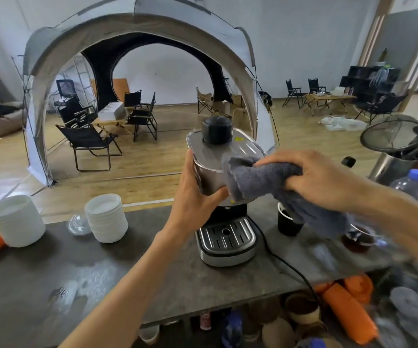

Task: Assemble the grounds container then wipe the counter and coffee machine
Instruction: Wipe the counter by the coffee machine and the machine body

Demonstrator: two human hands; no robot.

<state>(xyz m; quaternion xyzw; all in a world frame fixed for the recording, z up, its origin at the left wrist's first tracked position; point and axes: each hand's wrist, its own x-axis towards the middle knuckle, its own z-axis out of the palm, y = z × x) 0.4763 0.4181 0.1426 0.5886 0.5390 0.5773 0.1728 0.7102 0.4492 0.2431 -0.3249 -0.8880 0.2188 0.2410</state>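
Note:
A silver and black coffee machine (224,237) stands on the dark grey counter (132,280), with a black knob on its top and a slotted drip tray at its base. My left hand (195,197) grips the machine's left front side. My right hand (316,178) holds a grey cloth (265,183) bunched against the machine's upper right front. The cloth's loose end hangs down to the right over a black cup (287,226). The grounds container is not identifiable.
Two stacks of white bowls (106,217) (14,219) and a clear lid stand on the left. An orange object lies at the far left edge. A glass of dark liquid (357,241), a water bottle (411,184) and a metal strainer sit on the right. The power cord (285,264) trails over the front edge.

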